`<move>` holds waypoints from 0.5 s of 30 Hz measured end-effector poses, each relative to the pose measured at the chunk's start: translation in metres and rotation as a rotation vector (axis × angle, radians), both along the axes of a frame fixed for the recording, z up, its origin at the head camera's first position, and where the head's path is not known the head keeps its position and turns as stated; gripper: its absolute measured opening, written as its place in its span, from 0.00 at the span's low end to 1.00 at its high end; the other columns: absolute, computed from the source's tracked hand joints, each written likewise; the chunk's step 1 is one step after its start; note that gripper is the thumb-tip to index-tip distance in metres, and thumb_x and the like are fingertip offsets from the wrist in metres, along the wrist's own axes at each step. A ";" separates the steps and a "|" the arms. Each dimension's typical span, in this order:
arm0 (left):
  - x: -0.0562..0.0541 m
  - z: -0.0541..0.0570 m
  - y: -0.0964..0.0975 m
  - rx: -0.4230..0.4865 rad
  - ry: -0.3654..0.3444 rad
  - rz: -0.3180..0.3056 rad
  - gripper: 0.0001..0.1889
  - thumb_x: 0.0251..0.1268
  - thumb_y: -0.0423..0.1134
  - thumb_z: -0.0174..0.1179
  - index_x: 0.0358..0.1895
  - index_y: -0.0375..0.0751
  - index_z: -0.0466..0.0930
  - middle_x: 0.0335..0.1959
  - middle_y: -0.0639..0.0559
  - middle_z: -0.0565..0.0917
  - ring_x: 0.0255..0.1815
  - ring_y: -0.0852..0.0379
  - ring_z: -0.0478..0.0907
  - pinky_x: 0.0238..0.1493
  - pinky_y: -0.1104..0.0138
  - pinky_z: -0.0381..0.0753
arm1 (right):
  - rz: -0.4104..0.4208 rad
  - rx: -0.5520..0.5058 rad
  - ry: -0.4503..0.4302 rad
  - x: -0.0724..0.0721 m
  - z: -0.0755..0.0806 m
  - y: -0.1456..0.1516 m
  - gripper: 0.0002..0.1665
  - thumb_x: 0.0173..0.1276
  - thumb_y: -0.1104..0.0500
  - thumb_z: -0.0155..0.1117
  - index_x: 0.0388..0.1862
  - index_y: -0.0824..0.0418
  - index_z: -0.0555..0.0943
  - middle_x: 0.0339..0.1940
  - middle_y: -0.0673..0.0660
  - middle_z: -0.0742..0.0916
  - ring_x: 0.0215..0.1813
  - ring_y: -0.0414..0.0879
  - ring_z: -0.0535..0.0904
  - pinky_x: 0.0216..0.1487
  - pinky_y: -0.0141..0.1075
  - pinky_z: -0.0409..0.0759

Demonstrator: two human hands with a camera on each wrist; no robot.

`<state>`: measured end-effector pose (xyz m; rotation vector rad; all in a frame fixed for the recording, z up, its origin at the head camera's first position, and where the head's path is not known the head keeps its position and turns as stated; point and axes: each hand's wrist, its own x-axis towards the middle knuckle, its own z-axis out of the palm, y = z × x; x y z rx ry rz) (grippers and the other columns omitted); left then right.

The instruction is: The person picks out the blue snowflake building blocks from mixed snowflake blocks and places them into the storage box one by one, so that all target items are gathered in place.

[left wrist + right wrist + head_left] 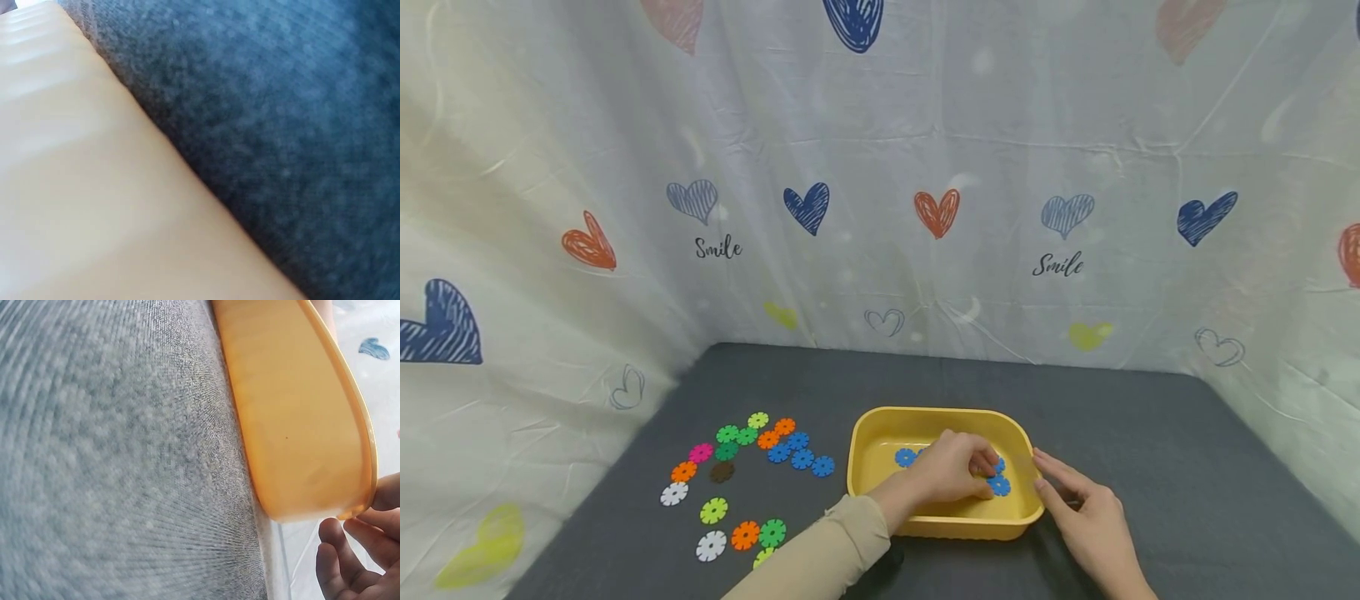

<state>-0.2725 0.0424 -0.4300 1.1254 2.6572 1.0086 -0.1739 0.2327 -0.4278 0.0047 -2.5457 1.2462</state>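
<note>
A yellow plastic basin (962, 527) stands in front of me with several blue notched discs (999, 485) on its floor. My left hand (943, 471) reaches down into it from the left, fingers bent, thumb and fingertips right beside the blue discs at the right end. I cannot tell whether a disc is between those fingertips. At the basin's right end, my right hand (1086, 508) pinches the rim between thumb and fingers. The right wrist view shows these fingers (369, 534) at the rim's corner. In the left wrist view the basin's ribbed outer wall (94, 175) fills the left side.
On the dark cloth-covered table (1120, 425), left of the basin, lie blue discs (802, 458), green discs (727, 434), orange discs (746, 535), white discs (711, 546), a pink disc (701, 452) and a brown disc (722, 472). A heart-printed curtain (880, 250) surrounds the table.
</note>
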 end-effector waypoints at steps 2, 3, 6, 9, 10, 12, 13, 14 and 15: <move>0.000 0.000 0.000 0.000 -0.004 -0.001 0.14 0.51 0.36 0.77 0.42 0.44 0.85 0.32 0.66 0.85 0.34 0.73 0.76 0.38 0.79 0.74 | 0.000 0.002 -0.001 0.000 0.000 0.000 0.22 0.72 0.53 0.64 0.62 0.57 0.82 0.62 0.51 0.81 0.40 0.39 0.81 0.36 0.32 0.79; 0.000 0.000 -0.001 0.001 -0.006 -0.001 0.14 0.51 0.36 0.76 0.42 0.44 0.85 0.32 0.67 0.85 0.34 0.73 0.76 0.38 0.79 0.74 | 0.000 0.001 -0.001 0.000 0.000 0.000 0.21 0.72 0.53 0.64 0.62 0.56 0.82 0.62 0.51 0.81 0.40 0.39 0.81 0.37 0.32 0.79; 0.000 0.000 -0.001 0.007 -0.007 -0.004 0.14 0.52 0.36 0.76 0.42 0.43 0.85 0.32 0.66 0.85 0.34 0.73 0.76 0.38 0.79 0.74 | 0.001 0.002 0.001 0.000 0.000 0.000 0.22 0.72 0.52 0.64 0.62 0.56 0.82 0.62 0.51 0.81 0.41 0.39 0.82 0.37 0.31 0.79; 0.001 0.000 -0.001 0.013 -0.005 -0.003 0.14 0.52 0.35 0.76 0.42 0.42 0.85 0.31 0.66 0.85 0.33 0.73 0.76 0.38 0.79 0.74 | 0.003 0.006 0.007 -0.001 0.000 0.000 0.22 0.72 0.52 0.64 0.62 0.56 0.82 0.62 0.51 0.81 0.41 0.38 0.82 0.37 0.32 0.79; 0.001 0.000 -0.001 0.014 -0.004 0.000 0.14 0.51 0.35 0.76 0.42 0.42 0.85 0.31 0.66 0.85 0.33 0.73 0.76 0.38 0.79 0.74 | 0.003 0.009 0.007 -0.001 0.000 0.000 0.22 0.72 0.51 0.64 0.62 0.56 0.82 0.62 0.51 0.81 0.41 0.38 0.82 0.37 0.32 0.79; 0.000 0.000 -0.001 0.017 -0.004 0.005 0.14 0.51 0.35 0.76 0.42 0.42 0.85 0.31 0.66 0.85 0.33 0.72 0.76 0.37 0.79 0.74 | 0.002 0.011 0.006 -0.001 -0.001 0.000 0.22 0.72 0.51 0.64 0.62 0.56 0.82 0.62 0.51 0.81 0.41 0.39 0.82 0.37 0.32 0.79; 0.000 0.000 -0.001 0.017 -0.005 0.008 0.14 0.51 0.35 0.76 0.42 0.42 0.85 0.31 0.66 0.85 0.33 0.72 0.76 0.37 0.79 0.74 | 0.001 0.012 0.008 -0.001 -0.001 0.001 0.22 0.72 0.51 0.64 0.62 0.56 0.82 0.62 0.51 0.81 0.41 0.39 0.82 0.37 0.32 0.79; 0.000 0.000 -0.001 0.019 -0.005 0.011 0.15 0.51 0.35 0.76 0.42 0.42 0.85 0.30 0.66 0.85 0.33 0.72 0.76 0.37 0.79 0.74 | 0.000 0.013 0.007 -0.001 -0.001 0.000 0.22 0.72 0.51 0.64 0.62 0.56 0.82 0.62 0.51 0.81 0.41 0.39 0.81 0.37 0.32 0.79; 0.000 0.000 -0.001 0.021 -0.006 0.012 0.15 0.51 0.35 0.76 0.43 0.41 0.85 0.30 0.66 0.85 0.33 0.71 0.76 0.37 0.79 0.74 | -0.001 0.013 0.005 -0.001 -0.001 0.000 0.22 0.72 0.51 0.64 0.62 0.56 0.82 0.62 0.51 0.81 0.41 0.39 0.81 0.37 0.32 0.79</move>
